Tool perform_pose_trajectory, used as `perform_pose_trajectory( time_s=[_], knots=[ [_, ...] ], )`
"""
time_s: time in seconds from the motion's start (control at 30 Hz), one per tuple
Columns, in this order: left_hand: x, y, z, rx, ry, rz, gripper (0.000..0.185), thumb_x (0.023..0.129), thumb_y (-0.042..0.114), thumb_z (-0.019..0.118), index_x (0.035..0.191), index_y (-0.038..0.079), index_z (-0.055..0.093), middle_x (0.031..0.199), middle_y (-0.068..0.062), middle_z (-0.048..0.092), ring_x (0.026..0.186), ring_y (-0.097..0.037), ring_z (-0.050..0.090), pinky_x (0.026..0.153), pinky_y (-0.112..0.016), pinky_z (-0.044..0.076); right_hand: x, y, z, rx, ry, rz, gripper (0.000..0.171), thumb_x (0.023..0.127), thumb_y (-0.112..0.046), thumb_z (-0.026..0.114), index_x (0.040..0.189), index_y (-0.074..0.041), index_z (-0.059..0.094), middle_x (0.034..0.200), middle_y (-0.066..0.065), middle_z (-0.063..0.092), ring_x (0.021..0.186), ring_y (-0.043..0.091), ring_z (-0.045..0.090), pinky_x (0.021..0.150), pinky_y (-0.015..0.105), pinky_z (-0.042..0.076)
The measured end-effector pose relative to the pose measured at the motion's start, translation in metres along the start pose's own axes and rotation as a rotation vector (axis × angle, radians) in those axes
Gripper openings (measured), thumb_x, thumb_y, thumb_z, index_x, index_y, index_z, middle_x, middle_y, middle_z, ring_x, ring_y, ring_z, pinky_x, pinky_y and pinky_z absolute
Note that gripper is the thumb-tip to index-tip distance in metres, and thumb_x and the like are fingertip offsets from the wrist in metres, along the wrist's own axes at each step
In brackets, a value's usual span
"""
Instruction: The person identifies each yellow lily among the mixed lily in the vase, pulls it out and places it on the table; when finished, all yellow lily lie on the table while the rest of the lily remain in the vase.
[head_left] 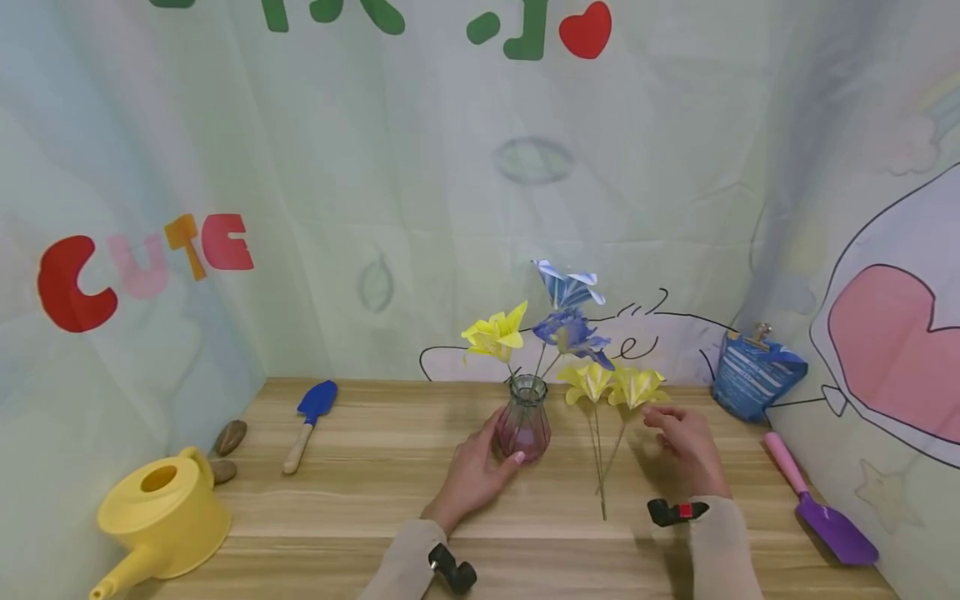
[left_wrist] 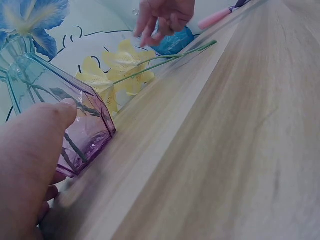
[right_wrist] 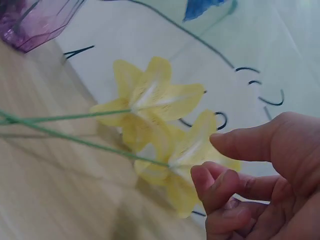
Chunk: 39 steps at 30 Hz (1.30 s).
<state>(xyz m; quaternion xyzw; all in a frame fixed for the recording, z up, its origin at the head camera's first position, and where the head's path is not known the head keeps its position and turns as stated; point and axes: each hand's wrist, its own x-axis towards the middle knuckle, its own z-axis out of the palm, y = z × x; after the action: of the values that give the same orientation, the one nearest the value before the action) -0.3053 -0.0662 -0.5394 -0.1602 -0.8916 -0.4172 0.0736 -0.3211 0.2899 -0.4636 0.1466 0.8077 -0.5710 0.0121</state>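
Note:
My left hand (head_left: 471, 475) holds the glass vase (head_left: 525, 425), greenish at the neck and purple below, with the thumb at its near side and fingers around its left. The vase stands upright on the table and bears a yellow lily (head_left: 495, 335), a light blue flower (head_left: 566, 286) and a darker blue flower (head_left: 572, 332). To its right, two yellow lilies (right_wrist: 160, 95) have crossing green stems (head_left: 600, 467) over the tabletop. My right hand (head_left: 688, 446) is beside the right lily's petals, thumb and fingers apart, holding nothing. Whether a fingertip touches a petal, I cannot tell.
At left are a yellow watering can (head_left: 168, 521), two brown stones (head_left: 230, 437) and a blue trowel (head_left: 317, 400). A clipped blue bag (head_left: 757, 375) stands at back right, near a purple trowel (head_left: 832, 529) with a pink handle. A printed cloth (head_left: 450, 208) backs the wooden table (head_left: 315, 517).

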Motion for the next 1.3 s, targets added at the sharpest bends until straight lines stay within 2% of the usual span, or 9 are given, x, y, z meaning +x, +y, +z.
perform_pose_trajectory(
  time_s=[0.2,0.4,0.63,0.8,1.13,1.3],
  knots=[
    [0.0,0.001,-0.001,-0.004,-0.009,-0.008,0.084,0.101,0.054,0.065,0.169,0.016,0.033,0.162,-0.02,0.054,0.15,-0.044,0.053,0.124,-0.068,0.038,-0.01,-0.021,-0.005,0.035,0.045,-0.027,0.054,0.105,-0.033,0.069,0.145,0.002,0.059,0.095,-0.013,0.07,0.069,0.006,0.059,0.059,0.023,0.048],
    [-0.001,0.002,-0.001,-0.005,-0.015,-0.015,0.085,0.101,0.055,0.064,0.169,0.016,0.033,0.164,-0.02,0.053,0.151,-0.044,0.052,0.125,-0.068,0.037,-0.029,-0.047,-0.004,0.068,0.085,-0.119,0.054,0.104,-0.037,0.072,0.146,-0.004,0.062,0.096,-0.019,0.072,0.068,0.006,0.062,0.057,0.022,0.049],
    [-0.002,0.003,-0.001,-0.007,-0.02,-0.024,0.085,0.101,0.055,0.065,0.17,0.016,0.032,0.164,-0.02,0.052,0.151,-0.046,0.051,0.124,-0.07,0.037,-0.057,-0.075,-0.004,0.092,0.078,-0.243,0.054,0.105,-0.041,0.069,0.15,-0.01,0.062,0.11,-0.022,0.076,0.072,0.008,0.065,0.059,0.021,0.052],
    [-0.002,0.004,-0.002,-0.009,-0.011,-0.017,0.085,0.101,0.055,0.065,0.169,0.016,0.033,0.163,-0.021,0.053,0.15,-0.046,0.052,0.124,-0.07,0.038,-0.072,-0.088,-0.002,0.109,0.072,-0.331,0.054,0.104,-0.041,0.07,0.148,-0.01,0.063,0.107,-0.03,0.074,0.072,0.009,0.066,0.058,0.021,0.053],
    [-0.003,0.004,-0.001,-0.004,-0.01,-0.013,0.085,0.101,0.055,0.065,0.169,0.016,0.034,0.163,-0.021,0.053,0.149,-0.047,0.052,0.123,-0.07,0.039,-0.092,-0.11,0.018,0.11,-0.007,-0.486,0.046,0.104,-0.035,0.072,0.14,-0.006,0.068,0.115,-0.023,0.076,0.07,0.012,0.068,0.056,0.022,0.055],
    [-0.003,0.003,-0.002,-0.002,-0.002,-0.01,0.084,0.101,0.055,0.065,0.169,0.016,0.034,0.163,-0.021,0.053,0.149,-0.046,0.053,0.123,-0.07,0.039,-0.094,-0.12,0.028,0.055,-0.062,-0.513,0.042,0.104,-0.036,0.072,0.137,-0.011,0.072,0.122,-0.007,0.079,0.07,0.018,0.069,0.057,0.025,0.055]
  ],
)
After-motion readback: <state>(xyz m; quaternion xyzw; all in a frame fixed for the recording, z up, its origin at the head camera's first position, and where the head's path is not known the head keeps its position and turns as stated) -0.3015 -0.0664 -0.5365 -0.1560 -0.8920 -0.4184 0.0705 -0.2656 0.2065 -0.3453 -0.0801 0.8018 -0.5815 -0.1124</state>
